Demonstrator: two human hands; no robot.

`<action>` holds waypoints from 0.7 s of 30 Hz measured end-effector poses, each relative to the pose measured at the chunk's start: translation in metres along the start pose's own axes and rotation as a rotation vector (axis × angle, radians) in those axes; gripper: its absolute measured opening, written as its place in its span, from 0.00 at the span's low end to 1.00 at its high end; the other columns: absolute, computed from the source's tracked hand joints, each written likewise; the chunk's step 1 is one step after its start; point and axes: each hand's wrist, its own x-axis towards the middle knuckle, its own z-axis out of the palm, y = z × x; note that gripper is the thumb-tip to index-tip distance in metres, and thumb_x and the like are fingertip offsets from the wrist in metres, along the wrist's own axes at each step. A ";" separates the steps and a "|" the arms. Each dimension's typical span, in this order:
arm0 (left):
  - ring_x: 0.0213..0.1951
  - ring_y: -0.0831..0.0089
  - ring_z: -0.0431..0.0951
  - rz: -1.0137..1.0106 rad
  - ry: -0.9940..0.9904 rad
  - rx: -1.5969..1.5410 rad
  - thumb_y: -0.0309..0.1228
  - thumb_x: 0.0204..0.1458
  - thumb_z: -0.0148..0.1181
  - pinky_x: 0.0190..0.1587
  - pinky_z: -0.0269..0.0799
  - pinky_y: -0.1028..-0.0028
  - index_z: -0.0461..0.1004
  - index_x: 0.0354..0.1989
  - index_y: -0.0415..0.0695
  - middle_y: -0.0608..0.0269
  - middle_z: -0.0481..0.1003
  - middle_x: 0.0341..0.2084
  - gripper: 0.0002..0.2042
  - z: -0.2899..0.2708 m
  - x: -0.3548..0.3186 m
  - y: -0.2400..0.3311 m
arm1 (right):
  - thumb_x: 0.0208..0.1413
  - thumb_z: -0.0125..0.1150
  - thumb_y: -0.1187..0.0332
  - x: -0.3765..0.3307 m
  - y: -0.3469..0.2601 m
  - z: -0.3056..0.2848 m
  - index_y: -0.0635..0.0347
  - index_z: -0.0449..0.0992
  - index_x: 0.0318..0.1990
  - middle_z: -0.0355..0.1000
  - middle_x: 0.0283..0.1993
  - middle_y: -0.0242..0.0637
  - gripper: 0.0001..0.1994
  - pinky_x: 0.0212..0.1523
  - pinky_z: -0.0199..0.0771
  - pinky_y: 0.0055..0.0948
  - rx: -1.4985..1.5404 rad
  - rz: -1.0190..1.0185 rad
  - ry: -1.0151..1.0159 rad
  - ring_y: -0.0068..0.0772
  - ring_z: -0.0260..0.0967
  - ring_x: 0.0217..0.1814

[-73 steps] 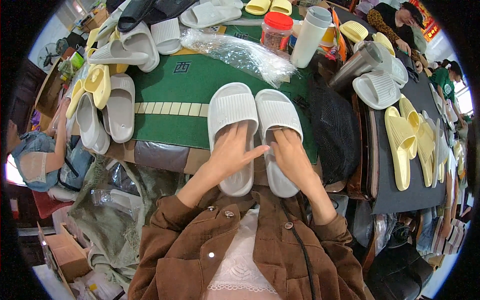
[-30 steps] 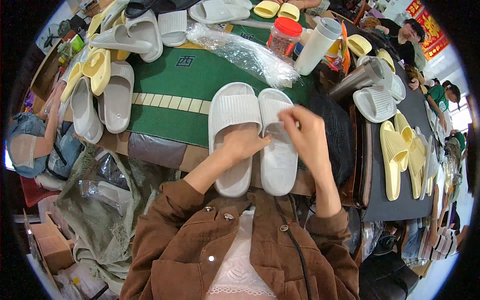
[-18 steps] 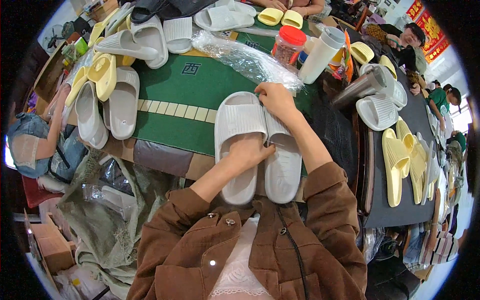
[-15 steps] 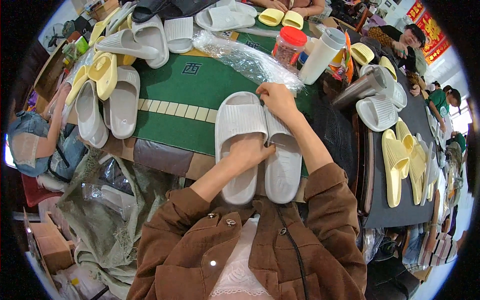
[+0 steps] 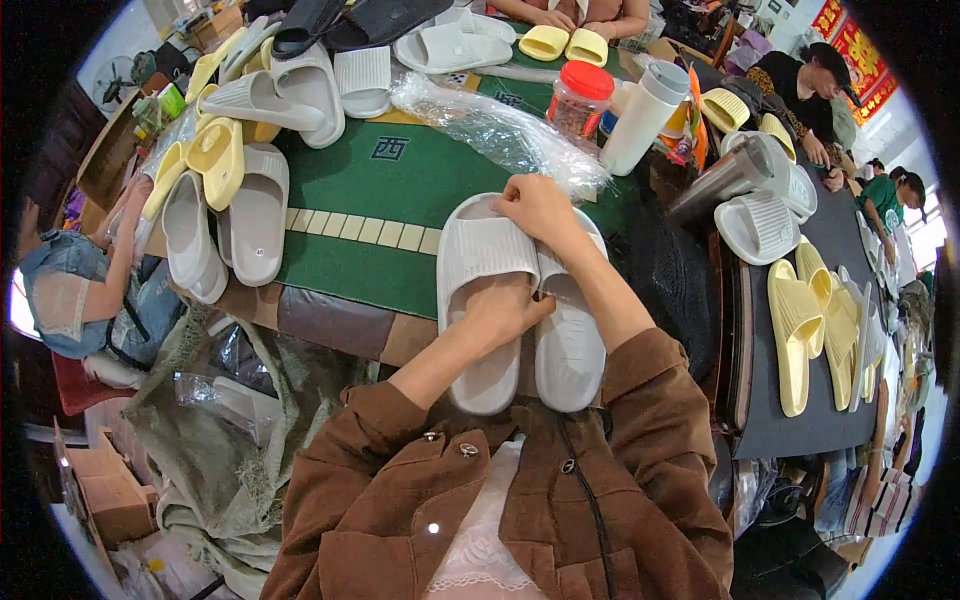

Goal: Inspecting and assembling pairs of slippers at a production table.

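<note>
Two light-grey slippers lie side by side at the table's near edge, toes pointing away from me. Under the ribbed strap of the left grey slipper (image 5: 485,255) sits my left hand (image 5: 500,312); its fingers are hidden inside and its thumb sticks out toward the other slipper, so the hand holds the slipper from within. My right hand (image 5: 537,210) reaches over the right grey slipper (image 5: 570,345) and covers part of its strap. The bent fingers of this hand close on the toe end of the left slipper.
Crumpled clear plastic film (image 5: 490,120) lies beyond the slippers, near a red-lidded jar (image 5: 580,98) and a white bottle (image 5: 645,118). Grey and yellow slippers (image 5: 255,205) stand at the left; yellow ones (image 5: 797,340) lie on the dark table at right. Other people sit around.
My right hand has shifted slightly left, its fingers now bent over the left slipper's toe. The left hand stays inside that slipper. The whole view has shifted slightly.
</note>
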 end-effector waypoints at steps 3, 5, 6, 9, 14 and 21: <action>0.39 0.45 0.75 0.001 -0.034 0.027 0.50 0.48 0.53 0.43 0.69 0.54 0.70 0.39 0.32 0.37 0.74 0.35 0.27 0.000 0.000 0.002 | 0.43 0.63 0.60 0.002 0.007 0.005 0.63 0.77 0.28 0.74 0.27 0.47 0.13 0.35 0.72 0.38 0.017 -0.052 0.038 0.45 0.73 0.31; 0.39 0.47 0.75 0.000 -0.018 0.059 0.49 0.49 0.52 0.43 0.70 0.54 0.70 0.42 0.32 0.39 0.74 0.35 0.27 0.000 -0.001 0.001 | 0.44 0.62 0.61 0.002 0.004 0.002 0.65 0.77 0.28 0.74 0.25 0.45 0.13 0.32 0.71 0.34 0.057 -0.083 0.079 0.39 0.73 0.27; 0.39 0.45 0.75 0.003 -0.028 0.051 0.51 0.49 0.52 0.42 0.70 0.53 0.69 0.43 0.31 0.39 0.74 0.34 0.28 -0.001 -0.002 0.000 | 0.44 0.62 0.62 0.000 0.005 -0.003 0.63 0.77 0.28 0.74 0.27 0.44 0.12 0.34 0.72 0.35 0.187 -0.034 0.044 0.40 0.73 0.30; 0.40 0.42 0.73 0.015 -0.054 0.026 0.52 0.51 0.52 0.43 0.69 0.54 0.66 0.45 0.29 0.36 0.71 0.38 0.31 -0.004 -0.005 0.003 | 0.46 0.61 0.64 -0.008 0.014 -0.013 0.63 0.76 0.30 0.74 0.28 0.43 0.10 0.35 0.72 0.34 0.329 0.054 0.053 0.37 0.73 0.30; 0.43 0.42 0.72 0.554 0.444 0.237 0.43 0.51 0.58 0.47 0.69 0.58 0.62 0.53 0.31 0.40 0.70 0.45 0.29 -0.006 -0.046 -0.003 | 0.54 0.55 0.68 -0.027 0.007 -0.031 0.63 0.72 0.34 0.70 0.25 0.31 0.07 0.27 0.64 0.19 0.552 0.149 0.099 0.17 0.63 0.25; 0.35 0.59 0.76 0.404 0.285 -0.127 0.30 0.50 0.56 0.39 0.72 0.66 0.72 0.47 0.40 0.52 0.74 0.41 0.15 -0.066 -0.037 0.009 | 0.56 0.55 0.70 -0.041 0.012 -0.028 0.63 0.72 0.36 0.70 0.29 0.31 0.06 0.33 0.67 0.18 0.872 0.038 0.153 0.17 0.66 0.29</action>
